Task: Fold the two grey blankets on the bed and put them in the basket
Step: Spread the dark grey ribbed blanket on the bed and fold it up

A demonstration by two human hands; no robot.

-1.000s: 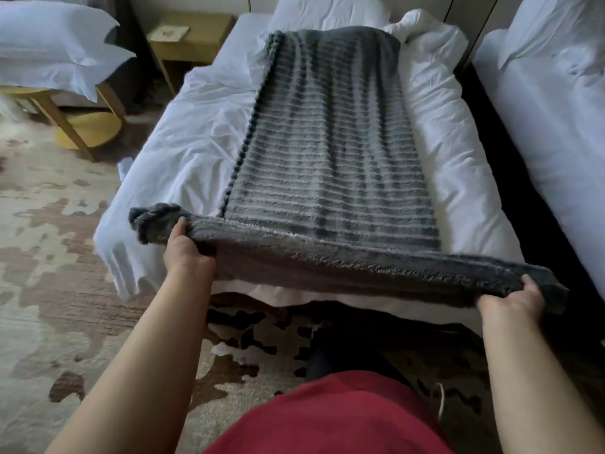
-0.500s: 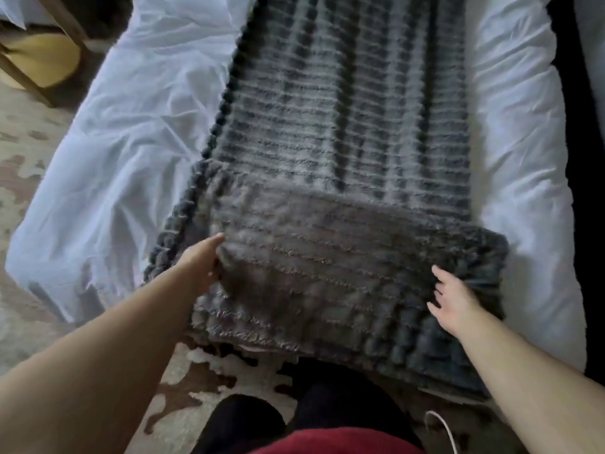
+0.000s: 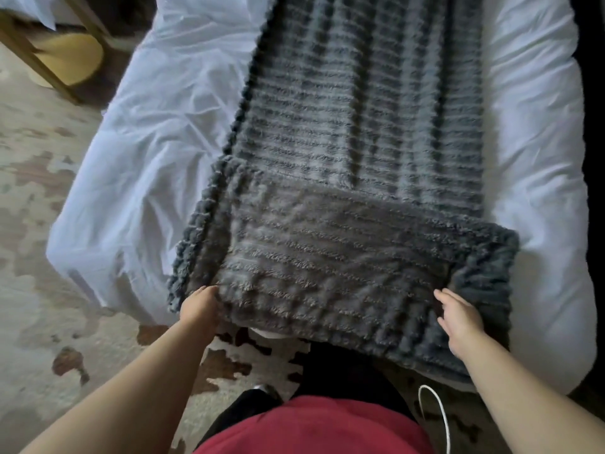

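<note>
Bed (image 3: 137, 165) in white sheet carried grey blanket (image 3: 366, 126), laid lengthwise as long strip so it could fold end over end; near end flap (image 3: 327, 257) lay turned up over strip. Left hand (image 3: 199, 306) curled at flap's left corner, grip unclear. Right hand (image 3: 458, 317) open, fingers spread, resting on right edge, holding nothing. Basket, second blanket not visible

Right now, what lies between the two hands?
In the head view, the folded-over end of the grey blanket spans the whole stretch between the left hand and the right hand, on the white bed.
</note>
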